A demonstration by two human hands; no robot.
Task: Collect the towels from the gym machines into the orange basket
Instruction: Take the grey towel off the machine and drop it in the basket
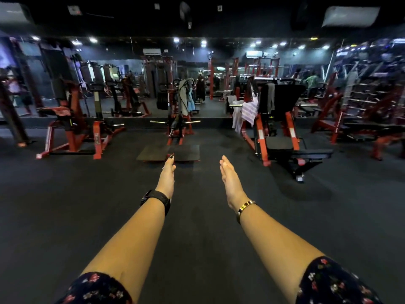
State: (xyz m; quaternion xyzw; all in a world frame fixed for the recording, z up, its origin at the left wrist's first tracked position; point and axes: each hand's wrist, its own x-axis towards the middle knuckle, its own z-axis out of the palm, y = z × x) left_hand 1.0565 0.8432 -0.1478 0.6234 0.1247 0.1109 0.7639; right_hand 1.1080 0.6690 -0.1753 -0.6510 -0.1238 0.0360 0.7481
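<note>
Both my arms stretch forward over the dark floor. My left hand point(167, 175) and my right hand point(229, 176) are flat with straight fingers, and neither holds anything. Far ahead, a red striped towel point(62, 110) lies on the seat of the left machine. A grey towel point(183, 96) and a blue one point(191, 104) hang on the middle machine. A white-and-pink striped towel point(249, 110) and a white towel point(236, 117) hang on the right machine, with a grey towel point(271, 95) draped higher up. No orange basket is in view.
Red-framed gym machines point(74, 137) stand in a row in front of a wall mirror point(131, 69). A black platform point(168, 152) lies on the floor just beyond my hands. A bench point(306, 153) juts out at the right. Weight racks point(372, 97) fill the far right.
</note>
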